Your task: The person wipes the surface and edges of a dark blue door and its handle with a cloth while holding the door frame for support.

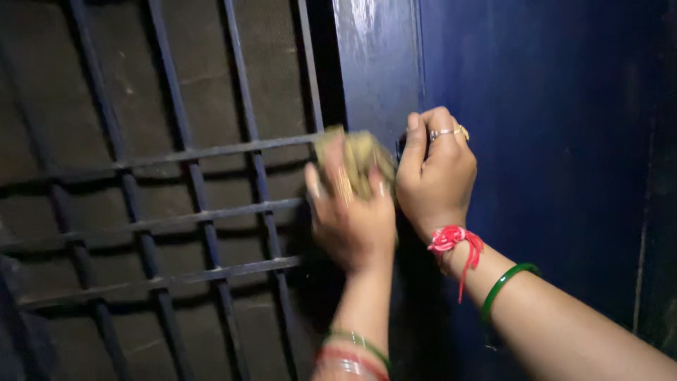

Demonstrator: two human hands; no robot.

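Two bare hands at a door edge. Left hand (350, 215): blurred, fingers wrapped around a dull brass-coloured, rounded metal padlock (360, 161), held just above its knuckles. Right hand (435, 176): closed in a fist, touching the padlock's right side; what it pinches cannot be told. Dark barred metal grille (176, 212) lies left of the left hand; glossy blue painted door (550, 127) behind the right.

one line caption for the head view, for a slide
Left hand grips a brass-coloured padlock by a barred grille; right hand closed beside it at a blue door.
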